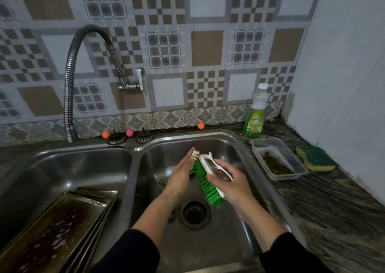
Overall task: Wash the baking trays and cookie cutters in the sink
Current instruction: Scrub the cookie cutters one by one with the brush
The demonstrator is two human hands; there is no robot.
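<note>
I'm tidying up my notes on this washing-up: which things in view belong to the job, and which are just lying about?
For the job: baking trays in the left basin; scrubbing brush in the right hand; small cutter at the left hand; faucet; dish soap; sponge.

Lying about: plastic container, little balls, spare strainers.

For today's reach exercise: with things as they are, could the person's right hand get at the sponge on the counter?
Probably not at once. The right hand grips the brush over the right basin, so it is occupied. The way to the sponge looks open, apart from the plastic tub lying between.
</note>
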